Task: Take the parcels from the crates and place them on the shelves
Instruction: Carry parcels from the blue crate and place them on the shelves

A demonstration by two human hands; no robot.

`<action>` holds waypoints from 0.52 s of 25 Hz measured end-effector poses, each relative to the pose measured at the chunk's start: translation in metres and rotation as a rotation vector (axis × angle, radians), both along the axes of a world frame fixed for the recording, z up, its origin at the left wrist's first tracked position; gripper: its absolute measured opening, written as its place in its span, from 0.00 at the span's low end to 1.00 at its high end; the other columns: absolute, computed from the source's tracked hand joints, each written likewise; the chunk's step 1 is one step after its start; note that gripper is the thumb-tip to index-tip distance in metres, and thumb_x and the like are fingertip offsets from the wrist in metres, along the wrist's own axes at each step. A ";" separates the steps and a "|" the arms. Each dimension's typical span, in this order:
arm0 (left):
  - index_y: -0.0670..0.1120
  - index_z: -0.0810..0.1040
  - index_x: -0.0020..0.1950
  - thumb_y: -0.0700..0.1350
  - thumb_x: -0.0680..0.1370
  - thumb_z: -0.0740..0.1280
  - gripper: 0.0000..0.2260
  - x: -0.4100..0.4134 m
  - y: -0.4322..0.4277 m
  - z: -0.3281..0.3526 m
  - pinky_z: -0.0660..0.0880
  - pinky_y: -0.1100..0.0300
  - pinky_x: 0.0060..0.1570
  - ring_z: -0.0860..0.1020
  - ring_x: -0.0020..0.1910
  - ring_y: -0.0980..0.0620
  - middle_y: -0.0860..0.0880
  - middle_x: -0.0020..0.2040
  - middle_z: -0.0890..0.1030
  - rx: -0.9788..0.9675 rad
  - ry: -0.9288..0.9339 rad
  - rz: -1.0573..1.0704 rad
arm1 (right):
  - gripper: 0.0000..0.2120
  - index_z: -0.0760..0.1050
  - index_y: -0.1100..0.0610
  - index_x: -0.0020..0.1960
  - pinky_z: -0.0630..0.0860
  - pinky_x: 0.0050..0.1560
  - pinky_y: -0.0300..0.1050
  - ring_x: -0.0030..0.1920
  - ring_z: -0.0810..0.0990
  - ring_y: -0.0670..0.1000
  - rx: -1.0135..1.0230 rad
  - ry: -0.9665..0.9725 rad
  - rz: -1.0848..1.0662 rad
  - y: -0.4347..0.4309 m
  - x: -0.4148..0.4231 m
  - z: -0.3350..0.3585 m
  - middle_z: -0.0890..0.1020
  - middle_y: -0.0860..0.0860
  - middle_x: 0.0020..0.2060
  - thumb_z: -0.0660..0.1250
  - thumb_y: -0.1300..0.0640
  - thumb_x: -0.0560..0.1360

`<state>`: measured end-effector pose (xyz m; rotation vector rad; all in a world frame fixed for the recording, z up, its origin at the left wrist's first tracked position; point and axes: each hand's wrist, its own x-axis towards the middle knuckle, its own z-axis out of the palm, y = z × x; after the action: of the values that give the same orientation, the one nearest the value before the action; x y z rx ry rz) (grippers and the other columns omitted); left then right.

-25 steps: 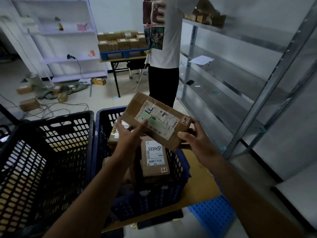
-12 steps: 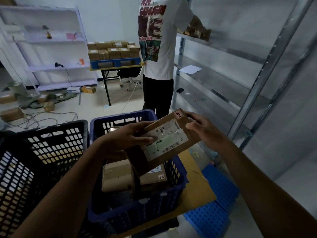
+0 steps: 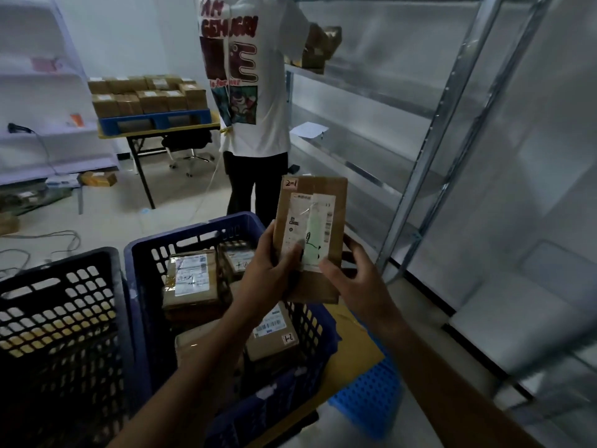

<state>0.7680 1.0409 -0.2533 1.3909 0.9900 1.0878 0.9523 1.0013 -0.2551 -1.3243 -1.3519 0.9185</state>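
Note:
I hold a brown cardboard parcel [image 3: 323,202] upright above the blue crate [image 3: 151,253], its white label facing me and "2-1" written at its top left corner. My left hand [image 3: 268,270] grips its lower left edge, thumb on the label. My right hand [image 3: 352,279] grips its lower right edge. Several more brown parcels [image 3: 190,282] lie inside the blue crate. The metal shelves [image 3: 371,88] stand to the right.
A black crate [image 3: 55,318] stands left of the blue one. Another person in a white printed shirt [image 3: 245,92] stands just beyond the crates, reaching onto an upper shelf. A table with stacked boxes [image 3: 148,98] on a blue pallet is behind. Cables lie on the floor.
The parcel has turned from tilted and nearly flat to upright, label toward me, and risen a little. Both hands now hold it near the bottom. My view moved closer to the shelves.

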 end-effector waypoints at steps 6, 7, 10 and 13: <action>0.72 0.64 0.71 0.57 0.82 0.65 0.20 0.052 -0.005 -0.016 0.82 0.59 0.53 0.80 0.60 0.62 0.65 0.62 0.79 0.126 0.004 -0.043 | 0.30 0.68 0.44 0.75 0.84 0.56 0.45 0.58 0.82 0.40 -0.096 -0.127 -0.211 -0.023 0.029 -0.016 0.81 0.42 0.61 0.71 0.39 0.77; 0.70 0.63 0.72 0.57 0.83 0.65 0.20 0.061 -0.007 -0.020 0.81 0.61 0.53 0.80 0.60 0.63 0.65 0.63 0.79 0.141 0.004 -0.066 | 0.32 0.68 0.44 0.75 0.84 0.56 0.46 0.60 0.81 0.41 -0.103 -0.130 -0.240 -0.029 0.037 -0.017 0.81 0.42 0.61 0.72 0.37 0.75; 0.76 0.61 0.70 0.57 0.83 0.63 0.20 0.087 -0.013 -0.027 0.80 0.67 0.52 0.80 0.59 0.66 0.71 0.61 0.78 0.149 0.013 -0.153 | 0.38 0.67 0.43 0.75 0.84 0.56 0.49 0.62 0.81 0.42 -0.106 -0.097 -0.317 -0.054 0.064 -0.022 0.82 0.41 0.61 0.72 0.32 0.70; 0.69 0.62 0.75 0.61 0.82 0.61 0.21 0.118 -0.025 -0.029 0.82 0.61 0.55 0.79 0.60 0.65 0.65 0.65 0.77 0.195 0.087 -0.232 | 0.28 0.69 0.42 0.72 0.83 0.59 0.49 0.63 0.80 0.43 -0.090 -0.104 -0.403 -0.086 0.096 -0.027 0.82 0.41 0.61 0.72 0.38 0.75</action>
<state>0.8860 1.0159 -0.2828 1.6787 0.7764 0.9758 1.0485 0.9153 -0.2822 -1.6574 -1.0726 0.6463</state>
